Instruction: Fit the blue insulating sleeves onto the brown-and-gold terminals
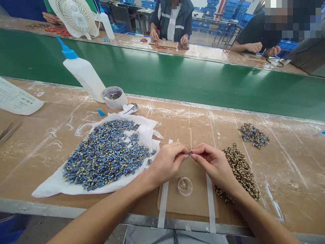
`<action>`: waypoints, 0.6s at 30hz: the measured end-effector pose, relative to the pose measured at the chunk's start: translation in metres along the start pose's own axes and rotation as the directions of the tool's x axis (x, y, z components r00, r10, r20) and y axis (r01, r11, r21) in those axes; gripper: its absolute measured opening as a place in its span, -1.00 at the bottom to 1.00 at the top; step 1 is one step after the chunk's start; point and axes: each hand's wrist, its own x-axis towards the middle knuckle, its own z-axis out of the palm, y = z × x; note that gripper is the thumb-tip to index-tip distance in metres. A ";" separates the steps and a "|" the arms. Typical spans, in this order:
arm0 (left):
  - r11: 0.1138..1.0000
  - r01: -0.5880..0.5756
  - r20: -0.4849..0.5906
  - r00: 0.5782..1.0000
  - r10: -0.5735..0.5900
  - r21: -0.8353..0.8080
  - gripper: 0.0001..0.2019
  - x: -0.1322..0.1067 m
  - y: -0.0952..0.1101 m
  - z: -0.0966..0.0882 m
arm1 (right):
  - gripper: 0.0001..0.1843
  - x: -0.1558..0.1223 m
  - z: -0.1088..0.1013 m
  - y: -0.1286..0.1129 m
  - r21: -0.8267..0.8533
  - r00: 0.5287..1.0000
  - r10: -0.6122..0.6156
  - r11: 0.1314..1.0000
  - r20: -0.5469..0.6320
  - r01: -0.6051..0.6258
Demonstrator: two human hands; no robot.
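My left hand (170,158) and my right hand (213,162) meet fingertip to fingertip over a taped cardboard sheet (188,206). Pinched between them is a tiny blue and dark piece (189,153), mostly covered by the fingers. Below the hands stands a small clear cup (185,186) with a thin stick in it. Left of my left hand, a big heap of small blue, yellow and dark pieces (106,154) lies on a white cloth (48,184). Beside my right forearm is a pile of small black and gold pieces (240,171).
A smaller pile of blue and gold pieces (254,135) lies to the right. A white bottle with a blue nozzle (82,73) and a tape roll (114,97) stand behind the cloth. Beyond the green belt (162,78), people work near a fan (73,17).
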 end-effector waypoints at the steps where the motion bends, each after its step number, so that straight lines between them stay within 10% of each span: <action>1: 1.000 -0.016 -0.015 1.000 0.016 0.023 -0.88 0.000 0.001 -0.001 | -0.93 0.000 0.000 -0.001 0.012 1.000 -0.006 1.000 0.000 0.006; 9: 0.953 -0.115 0.033 0.993 0.110 0.282 -0.85 -0.001 0.000 -0.005 | -0.89 -0.004 0.004 -0.004 -0.010 0.999 -0.028 1.000 0.044 0.029; 18: 0.975 -0.111 0.143 0.986 0.084 0.195 -0.86 0.002 -0.002 -0.009 | -0.83 0.000 0.007 0.003 0.133 0.989 0.056 0.988 0.135 -0.074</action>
